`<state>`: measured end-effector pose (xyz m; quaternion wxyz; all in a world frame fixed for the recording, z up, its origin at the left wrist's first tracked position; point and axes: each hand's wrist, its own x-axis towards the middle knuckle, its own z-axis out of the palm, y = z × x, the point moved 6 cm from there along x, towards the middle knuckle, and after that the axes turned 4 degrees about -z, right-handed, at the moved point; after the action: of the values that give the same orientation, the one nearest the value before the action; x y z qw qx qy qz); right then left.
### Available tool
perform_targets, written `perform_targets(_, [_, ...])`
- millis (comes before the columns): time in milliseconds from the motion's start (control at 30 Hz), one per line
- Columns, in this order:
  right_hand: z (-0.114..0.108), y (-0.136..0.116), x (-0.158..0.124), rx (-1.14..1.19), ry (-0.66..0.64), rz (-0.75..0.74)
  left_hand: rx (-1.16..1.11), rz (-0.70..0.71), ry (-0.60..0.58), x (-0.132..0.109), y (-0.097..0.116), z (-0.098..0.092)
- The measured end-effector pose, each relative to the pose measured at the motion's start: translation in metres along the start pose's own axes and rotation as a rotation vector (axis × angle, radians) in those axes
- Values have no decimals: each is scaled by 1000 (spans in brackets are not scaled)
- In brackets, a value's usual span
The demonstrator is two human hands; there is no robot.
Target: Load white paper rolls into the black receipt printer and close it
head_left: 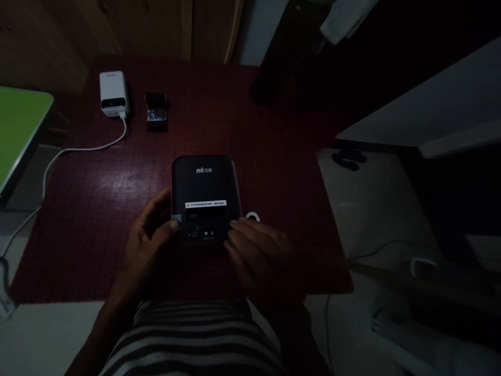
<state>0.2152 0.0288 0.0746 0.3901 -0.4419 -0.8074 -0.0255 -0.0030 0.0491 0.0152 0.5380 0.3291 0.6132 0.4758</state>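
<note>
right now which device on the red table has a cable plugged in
The white device near the far left corner: a white cable enters its near end. None shows on the larger black device or small black case.

Device [205, 185] on the surface [282, 151], between left grip [144, 243] and right grip [260, 248].
A ring [257, 214] lies right of the device, just beyond the right grip. Farther back on the left stands a box [112, 89]; a case [156, 124] lies to its right. A cable [86, 149] runs from the box over the surface's left edge. Slippers [346, 162] lie on the floor [371, 209], right of the surface.
</note>
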Motion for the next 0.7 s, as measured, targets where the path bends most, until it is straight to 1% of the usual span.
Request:
perform_targets(67, [-3,2,-5,17,9,0,44,1,9,-1,4,0])
perform_targets(167, [-6,5,-8,49,13,-3,32,-43,13,-3,7,2])
perform_targets(267, [-11,14,-8,75,61,82,11,-98,35,-5,7,4])
perform_targets(333, [-10,19,-9,82,70,125,22,-115,55,-6,7,5])
perform_targets(500, [-2,31,-10,85,44,187,45,-65,33,-5,9,8])
perform_targets(700, [4,27,-3,106,27,187,69,-30,25,-3,9,10])
